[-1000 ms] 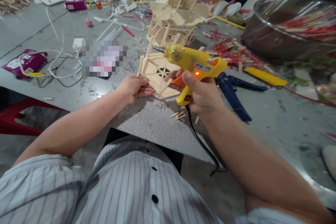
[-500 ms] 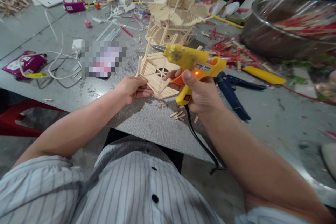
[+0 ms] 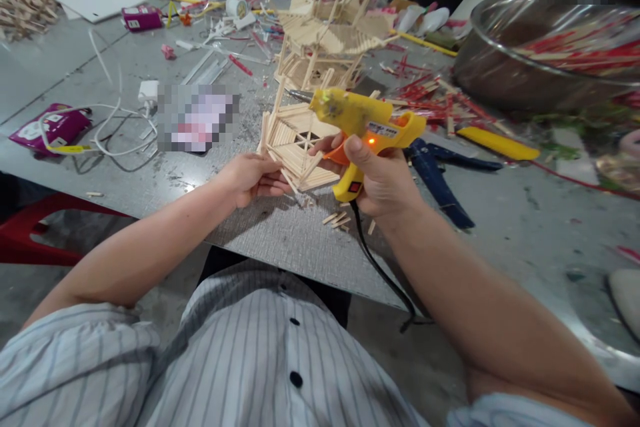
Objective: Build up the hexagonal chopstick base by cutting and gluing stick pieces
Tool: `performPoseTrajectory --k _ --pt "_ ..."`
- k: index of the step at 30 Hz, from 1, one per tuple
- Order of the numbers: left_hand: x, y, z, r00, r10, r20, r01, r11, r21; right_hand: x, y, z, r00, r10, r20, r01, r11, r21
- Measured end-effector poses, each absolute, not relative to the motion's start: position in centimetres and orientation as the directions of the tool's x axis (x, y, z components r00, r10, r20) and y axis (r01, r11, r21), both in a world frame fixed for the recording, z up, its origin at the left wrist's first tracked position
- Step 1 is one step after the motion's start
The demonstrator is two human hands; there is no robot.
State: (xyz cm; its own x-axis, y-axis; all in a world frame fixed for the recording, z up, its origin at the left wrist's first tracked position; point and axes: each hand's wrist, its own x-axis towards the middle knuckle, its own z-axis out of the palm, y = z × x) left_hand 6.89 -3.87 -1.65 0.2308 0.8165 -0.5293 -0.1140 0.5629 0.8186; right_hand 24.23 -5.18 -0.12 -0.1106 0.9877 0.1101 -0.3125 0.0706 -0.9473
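While the left hand's fingers (image 3: 270,165) met in a narrow pinch, they seemed to grip one end of a thin stick (image 3: 290,181), which slanted toward five o'clock along the near-left edge of a hexagonal stick panel (image 3: 299,161). The remaining fingers curled loosely underneath. The right hand (image 3: 383,177), at about four o'clock from the panel, was wrapped firmly around a yellow glue gun (image 3: 355,113), with fingers at its orange trigger (image 3: 337,150); whether they squeezed it could not be told. A light glowed on the gun's side, and its nozzle (image 3: 299,96) pointed toward ten o'clock across the panel's far side; contact there could not be made out.

Careful handling probably called for pinching the stick lightly by its end, keeping skin well clear of the nozzle, and releasing only a small bead at a time. Lining the stick up with the panel's edge before pressing would likely have kept the joint neat, and the gun's cord (image 3: 370,247), trailing toward five o'clock, was best left slack.

The panel lay on the grey bench (image 3: 260,227). Farther out, short stick pieces (image 3: 337,219) lay at five o'clock, a dark blue tool (image 3: 440,190) between three and four, a metal bowl (image 3: 465,73) between two and three, and a tiered stick tower (image 3: 333,33) just past twelve.
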Motion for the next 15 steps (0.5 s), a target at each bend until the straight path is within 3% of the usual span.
performPoseTrajectory --k 5,10,12,15 --pt "6.5 -5.3 -1.2 0.228 0.859 -0.458 -0.065 0.482 0.874 26.4 -5.6 2.1 0.028 0.988 0.154 -0.254 0.156 -0.955" --pt "6.2 -6.3 -1.0 0.227 0.946 -0.230 -0.106 0.259 0.960 33.5 -7.1 4.3 0.250 0.928 0.275 0.006 0.282 -0.959" --pt "6.4 -6.5 -0.7 0.215 0.964 -0.155 -0.116 0.183 0.976 37.0 -7.6 4.2 0.357 0.904 0.236 0.080 0.223 -0.972" --pt "7.1 -7.0 -0.1 0.231 0.971 -0.065 -0.110 0.092 0.990 41.3 -8.1 2.8 0.566 0.824 0.015 0.057 -0.021 -0.998"
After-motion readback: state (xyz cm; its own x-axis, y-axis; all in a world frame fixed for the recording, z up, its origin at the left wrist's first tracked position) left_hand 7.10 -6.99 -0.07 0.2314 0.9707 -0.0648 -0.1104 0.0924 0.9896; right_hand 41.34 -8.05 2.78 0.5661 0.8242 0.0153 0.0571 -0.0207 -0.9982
